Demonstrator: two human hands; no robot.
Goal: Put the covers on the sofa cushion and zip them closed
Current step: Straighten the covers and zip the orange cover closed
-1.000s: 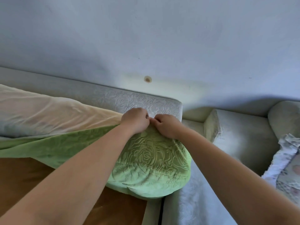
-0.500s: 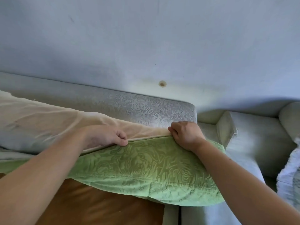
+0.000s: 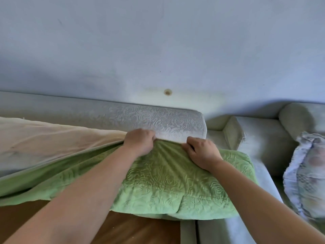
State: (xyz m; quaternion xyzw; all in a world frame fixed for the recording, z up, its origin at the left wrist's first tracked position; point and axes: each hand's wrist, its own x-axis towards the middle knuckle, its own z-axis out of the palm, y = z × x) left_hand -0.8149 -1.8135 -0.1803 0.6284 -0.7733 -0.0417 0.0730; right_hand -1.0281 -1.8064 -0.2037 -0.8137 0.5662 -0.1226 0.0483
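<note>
A long sofa cushion in a cream inner lining lies across the sofa frame, its right end inside a green rose-embossed cover. The left part of the cushion is bare, with loose green cover hanging below it. My left hand and my right hand both grip the cover's upper edge close together at the back, where the fabric bunches into folds. No zip is visible.
The grey embossed sofa backrest stands right behind my hands against a pale wall. A bare wooden seat base shows below the cushion. At the right are a grey corner seat and a frilled patterned pillow.
My left hand has moved right along the cover's edge, back toward my right hand. The edge is now bunched between them and covers the lining that showed there.
</note>
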